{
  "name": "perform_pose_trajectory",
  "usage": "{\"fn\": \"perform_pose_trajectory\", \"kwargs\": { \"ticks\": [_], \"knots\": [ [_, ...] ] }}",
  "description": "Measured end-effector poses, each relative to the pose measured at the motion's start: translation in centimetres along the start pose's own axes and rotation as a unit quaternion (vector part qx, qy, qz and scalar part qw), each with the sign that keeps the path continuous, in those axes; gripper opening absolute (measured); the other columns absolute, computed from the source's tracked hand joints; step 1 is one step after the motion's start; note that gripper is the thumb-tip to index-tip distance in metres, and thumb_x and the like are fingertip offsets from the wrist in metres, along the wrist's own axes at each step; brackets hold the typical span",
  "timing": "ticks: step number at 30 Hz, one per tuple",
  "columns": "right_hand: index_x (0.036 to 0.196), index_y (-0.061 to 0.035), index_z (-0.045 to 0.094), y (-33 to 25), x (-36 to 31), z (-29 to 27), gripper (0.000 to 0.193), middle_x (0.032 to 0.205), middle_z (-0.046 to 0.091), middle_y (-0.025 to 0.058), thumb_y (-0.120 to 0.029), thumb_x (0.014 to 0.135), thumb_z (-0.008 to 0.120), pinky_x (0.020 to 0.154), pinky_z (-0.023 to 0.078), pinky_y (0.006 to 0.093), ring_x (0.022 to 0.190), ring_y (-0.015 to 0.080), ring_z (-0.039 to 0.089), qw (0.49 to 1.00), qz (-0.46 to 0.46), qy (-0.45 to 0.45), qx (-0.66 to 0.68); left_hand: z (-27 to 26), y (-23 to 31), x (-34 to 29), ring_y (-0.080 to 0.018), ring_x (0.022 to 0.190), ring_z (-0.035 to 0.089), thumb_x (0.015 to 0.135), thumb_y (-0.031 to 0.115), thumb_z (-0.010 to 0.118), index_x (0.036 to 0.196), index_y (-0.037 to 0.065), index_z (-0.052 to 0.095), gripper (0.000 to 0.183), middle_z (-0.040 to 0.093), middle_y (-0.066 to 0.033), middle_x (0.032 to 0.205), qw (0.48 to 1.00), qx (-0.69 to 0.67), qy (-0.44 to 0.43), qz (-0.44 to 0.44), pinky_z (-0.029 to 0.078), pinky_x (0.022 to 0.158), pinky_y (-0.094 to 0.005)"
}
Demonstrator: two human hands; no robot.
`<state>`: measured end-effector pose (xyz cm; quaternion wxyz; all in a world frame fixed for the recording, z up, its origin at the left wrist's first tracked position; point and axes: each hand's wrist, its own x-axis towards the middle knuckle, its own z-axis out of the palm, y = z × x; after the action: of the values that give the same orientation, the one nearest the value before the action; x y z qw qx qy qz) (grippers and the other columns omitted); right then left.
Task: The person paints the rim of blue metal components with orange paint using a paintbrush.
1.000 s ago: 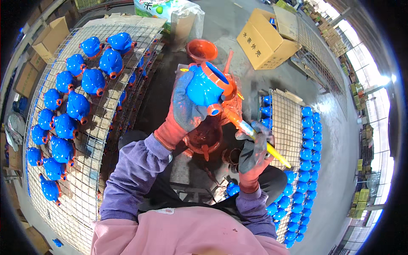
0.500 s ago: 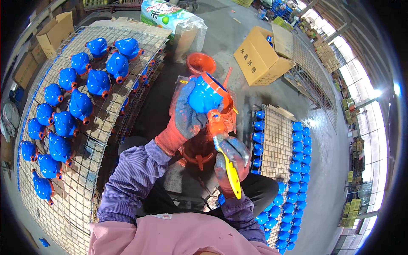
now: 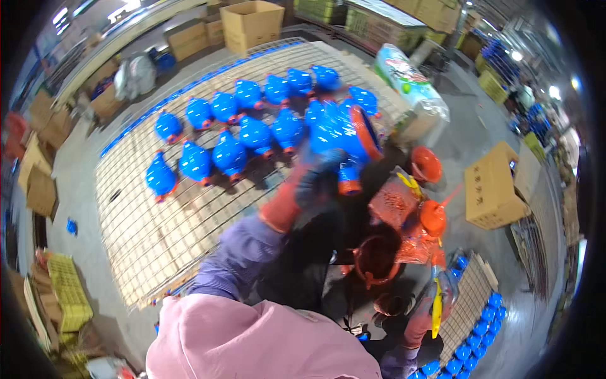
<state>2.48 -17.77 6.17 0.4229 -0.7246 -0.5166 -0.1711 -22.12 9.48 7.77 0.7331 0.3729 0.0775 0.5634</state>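
Note:
My left hand (image 3: 314, 180), in a paint-stained glove, is closed on a glossy blue pump casing (image 3: 334, 136) with red-orange paint on its round rim and outlet. It is held above the right end of a wire-mesh rack (image 3: 142, 243), where rows of similar blue casings (image 3: 228, 153) stand. Motion blurs this hand and the casing. At the lower right my gloved right hand (image 3: 449, 295) is closed around a paintbrush with a yellow handle (image 3: 437, 309); its bristle end points up, near a red-orange paint bowl (image 3: 433, 218).
A paint-smeared tray (image 3: 392, 201) and a dark red pot (image 3: 377, 262) stand before me. Beyond them are a red basin (image 3: 427, 163) and an opened cardboard box (image 3: 489, 189). A second mesh rack (image 3: 470, 297) with blue casings is at the lower right. A plastic-wrapped bag (image 3: 410, 82) lies behind.
My view has turned left. My left hand has carried the casing from in front of me to over the left rack. The brush in my right hand has come away from the casing.

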Motion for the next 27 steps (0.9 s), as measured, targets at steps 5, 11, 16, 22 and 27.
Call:
{"fn": "perform_pose_trajectory", "kwargs": {
  "ticks": [5, 11, 16, 22, 27],
  "knots": [
    [0.11, 0.0017, 0.063, 0.0, 0.7, 0.5, 0.034, 0.111, 0.062, 0.0195, -0.004, 0.078, 0.053, 0.096, 0.044, 0.0457, 0.104, 0.0377, 0.058, 0.997, -0.035, -0.062, 0.033, -7.6, 18.0, -6.6, -0.0199, 0.095, 0.063, 0.076, 0.019, 0.079, 0.131, 0.004, 0.047, 0.066, 0.062, -0.0088, 0.109, 0.89, 0.361, 0.218, 0.174, 0.054, 0.079, -0.0333],
    [0.109, -0.0024, 0.064, 1.2, 1.8, -0.5, 0.036, 0.12, 0.053, 0.0242, -0.015, 0.076, 0.065, 0.087, 0.046, 0.0447, 0.1, 0.0374, 0.055, 0.99, -0.038, -0.135, -0.008, -18.6, 31.9, -12.5, -0.0206, 0.09, 0.063, 0.074, 0.022, 0.076, 0.13, -0.002, 0.047, 0.067, 0.061, -0.0117, 0.109, 0.655, 0.634, 0.356, 0.207, 0.054, 0.075, -0.0316],
    [0.114, -0.0076, 0.063, 4.5, 3.8, -4.1, 0.04, 0.109, 0.057, 0.0258, -0.02, 0.076, 0.068, 0.076, 0.047, 0.0473, 0.089, 0.0433, 0.056, 0.97, -0.071, -0.152, -0.177, -28.5, 33.6, -13.9, -0.0235, 0.09, 0.064, 0.071, 0.018, 0.078, 0.118, -0.003, 0.051, 0.058, 0.063, -0.0135, 0.102, 0.61, 0.674, 0.39, 0.147, 0.052, 0.08, -0.0354],
    [0.116, -0.0156, 0.066, 6.5, 4.5, -9.2, 0.034, 0.103, 0.061, 0.019, -0.027, 0.084, 0.07, 0.066, 0.048, 0.0451, 0.08, 0.0393, 0.061, 0.943, -0.047, -0.107, -0.313, -37.5, 33.4, -9.7, -0.0284, 0.086, 0.065, 0.071, 0.018, 0.076, 0.113, -0.004, 0.051, 0.055, 0.065, -0.0183, 0.1, 0.535, 0.75, 0.365, 0.134, 0.052, 0.077, -0.0383],
    [0.115, -0.0207, 0.067, 7.7, 3.3, -14.5, 0.031, 0.094, 0.062, 0.0121, -0.027, 0.085, 0.07, 0.068, 0.049, 0.0464, 0.079, 0.0363, 0.062, 0.899, 0.019, -0.09, -0.428, -44.2, 33.9, -6.7, -0.0398, 0.089, 0.065, 0.073, 0.026, 0.078, 0.11, -0.006, 0.052, 0.055, 0.066, -0.0242, 0.093, 0.446, 0.833, 0.314, 0.09, 0.05, 0.078, -0.0442]
  ]
}}
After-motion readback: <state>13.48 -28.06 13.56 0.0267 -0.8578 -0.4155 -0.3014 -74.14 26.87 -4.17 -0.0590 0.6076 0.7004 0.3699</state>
